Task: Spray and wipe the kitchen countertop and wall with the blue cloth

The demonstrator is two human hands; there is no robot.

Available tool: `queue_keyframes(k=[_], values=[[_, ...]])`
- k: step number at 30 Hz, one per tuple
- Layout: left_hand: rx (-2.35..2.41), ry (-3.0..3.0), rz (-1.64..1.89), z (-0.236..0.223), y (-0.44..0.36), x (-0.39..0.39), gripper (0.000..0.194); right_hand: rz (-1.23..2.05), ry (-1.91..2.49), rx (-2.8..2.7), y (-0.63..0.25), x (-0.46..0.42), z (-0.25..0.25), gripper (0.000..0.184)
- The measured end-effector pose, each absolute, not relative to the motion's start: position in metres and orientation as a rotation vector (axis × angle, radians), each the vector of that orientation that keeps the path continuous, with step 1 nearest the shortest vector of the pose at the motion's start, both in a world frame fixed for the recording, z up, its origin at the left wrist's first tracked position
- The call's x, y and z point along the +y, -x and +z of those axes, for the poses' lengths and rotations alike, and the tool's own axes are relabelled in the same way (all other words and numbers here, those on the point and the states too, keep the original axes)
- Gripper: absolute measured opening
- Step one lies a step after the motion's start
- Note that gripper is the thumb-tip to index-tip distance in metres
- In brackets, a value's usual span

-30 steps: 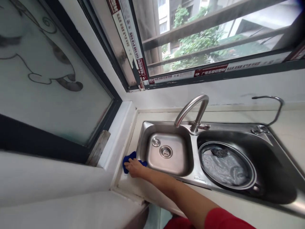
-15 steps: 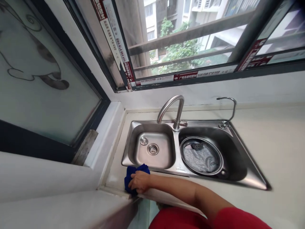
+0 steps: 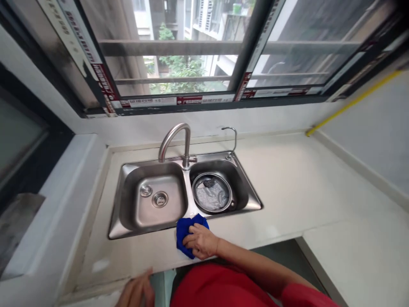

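Note:
My right hand [image 3: 201, 242] presses a blue cloth [image 3: 183, 228] onto the white countertop, its fingers curled over the fabric. The cloth lies at the front rim of the steel double sink [image 3: 188, 187], by the divider between the two bowls. At the bottom edge of the view is my left hand [image 3: 137, 293], partly cut off, near the counter's front edge. Its fingers are somewhat apart and hold nothing that I can see.
The right bowl holds a round pan [image 3: 212, 192] with water and a dark mesh piece in it. A curved faucet [image 3: 187, 145] and a thin spout [image 3: 235, 138] rise behind the sink. A yellow pipe [image 3: 351, 103] runs along the right wall.
My right hand has slid the blue cloth rightward along the counter's front strip, from the left corner to the sink's middle. My left hand has come into view. The camera has turned right.

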State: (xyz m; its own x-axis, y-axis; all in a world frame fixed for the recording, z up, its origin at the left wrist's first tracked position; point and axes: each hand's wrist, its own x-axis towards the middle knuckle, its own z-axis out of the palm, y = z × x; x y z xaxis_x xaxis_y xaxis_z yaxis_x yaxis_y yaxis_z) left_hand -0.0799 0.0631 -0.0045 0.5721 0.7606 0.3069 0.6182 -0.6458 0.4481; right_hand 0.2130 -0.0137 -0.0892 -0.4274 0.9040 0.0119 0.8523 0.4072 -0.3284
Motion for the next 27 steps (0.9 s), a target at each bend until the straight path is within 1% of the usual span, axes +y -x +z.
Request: queue_keyframes(k=[5,8,12,15,27], values=[[0.988,-2.534,0.721,-0.079,0.014,0.098,0.052,0.033,1.883,-2.205,-0.266,-0.093,-0.102,0.034],[1.093,-2.58,0.66,-0.105,-0.01,0.101,0.053,-0.203,2.128,-1.989,-0.301,-0.147,-0.104,0.041],[1.178,-2.64,0.568,-0.107,-0.02,0.096,0.054,-0.362,2.545,-1.581,-0.337,-0.198,-0.099,0.042],[1.189,-2.634,0.543,-0.099,-0.021,0.096,0.052,-0.436,2.727,-1.326,-0.347,-0.207,-0.097,0.043],[1.19,-2.578,0.552,-0.103,-0.021,0.097,0.054,-0.455,2.784,-1.311,-0.345,-0.201,-0.097,0.042]])
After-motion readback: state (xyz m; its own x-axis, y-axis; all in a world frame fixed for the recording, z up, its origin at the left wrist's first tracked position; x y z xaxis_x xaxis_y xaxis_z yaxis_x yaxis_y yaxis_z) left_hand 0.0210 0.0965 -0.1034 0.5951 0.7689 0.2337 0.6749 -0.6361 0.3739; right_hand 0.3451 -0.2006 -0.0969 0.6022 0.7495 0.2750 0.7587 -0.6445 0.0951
